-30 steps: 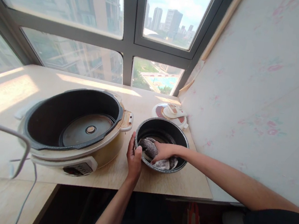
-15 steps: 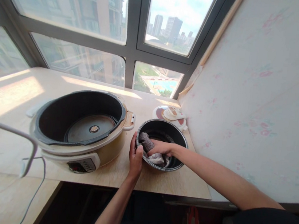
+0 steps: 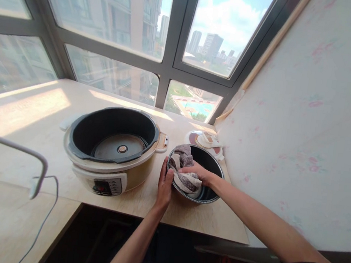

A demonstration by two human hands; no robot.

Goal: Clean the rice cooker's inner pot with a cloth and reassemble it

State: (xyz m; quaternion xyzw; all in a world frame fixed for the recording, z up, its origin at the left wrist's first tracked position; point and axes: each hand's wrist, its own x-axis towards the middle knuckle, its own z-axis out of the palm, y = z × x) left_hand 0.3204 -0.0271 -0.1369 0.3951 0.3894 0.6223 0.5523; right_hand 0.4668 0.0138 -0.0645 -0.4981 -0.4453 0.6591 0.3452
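A black inner pot (image 3: 214, 164) stands on the wooden counter, its dark inside partly hidden by a bunched cloth and my arm. My left hand (image 3: 165, 188) grips the pot's near left side, thumb near the rim and fingers along the outer wall. Inside the pot, my right hand (image 3: 198, 173) is closed on a brown and white striped cloth (image 3: 188, 183), which bulges up against the left wall. To the left sits the electric pressure cooker body (image 3: 139, 174), lidless, with its round heating plate (image 3: 123, 149) showing at the bottom.
The cooker's lid (image 3: 206, 142) lies behind the inner pot, close to the flowered wall (image 3: 293, 121). A grey cable (image 3: 15, 142) crosses the left side above the counter (image 3: 24, 150). Windows rise behind, and the counter's front edge runs just below my hands.
My right hand has shifted the cloth toward the left wall of the pot, and more of it rises near the rim. My left hand keeps its hold. The view has turned slightly left.
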